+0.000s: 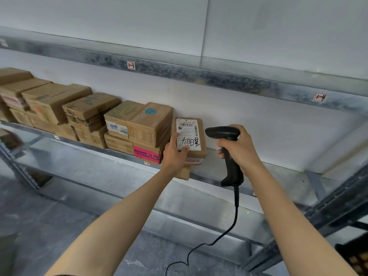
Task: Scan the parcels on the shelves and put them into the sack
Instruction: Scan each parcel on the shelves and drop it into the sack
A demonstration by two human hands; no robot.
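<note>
Obs., head view. I'm watching from above and behind both forearms, which reach toward a galvanised metal shelf [282, 176] set against a white wall [258, 120].

Parcel [199, 156]: a brown carton at the right end of the row on the shelf, near the front edge. It is turned so its white label [188, 132] faces me. The label has barcodes along the top and right side and black handwritten characters lower down. Part of another brown box [184, 173] shows just below it, beside the wrist. I cannot tell whether the parcel rests on that box.

Left hand [175, 154]: it grips the parcel at its left side, with the thumb lying across the lower left part of the label.

Right hand [237, 148]: its fingers are curled round the handle of a black scanner [223, 133], gripping it. The scanner's head points left toward the parcel and sits just beside the parcel's right edge; I cannot tell if they touch. Its black cable [236, 212] hangs from the foot of the handle and curves down to the lower edge of the view.

Other items on the same shelf: a row of cardboard boxes [79, 112], stacked two high, runs from the parcel toward the left end. The nearest upper box carries a round blue sticker [150, 111], and the one under it has a pink label [147, 154] with black print.

Above, the front rail of a higher shelf carries two small tags, one [131, 65] near the middle and one [319, 97] to the right. A lower shelf [99, 172] lies beneath the boxes.
</note>
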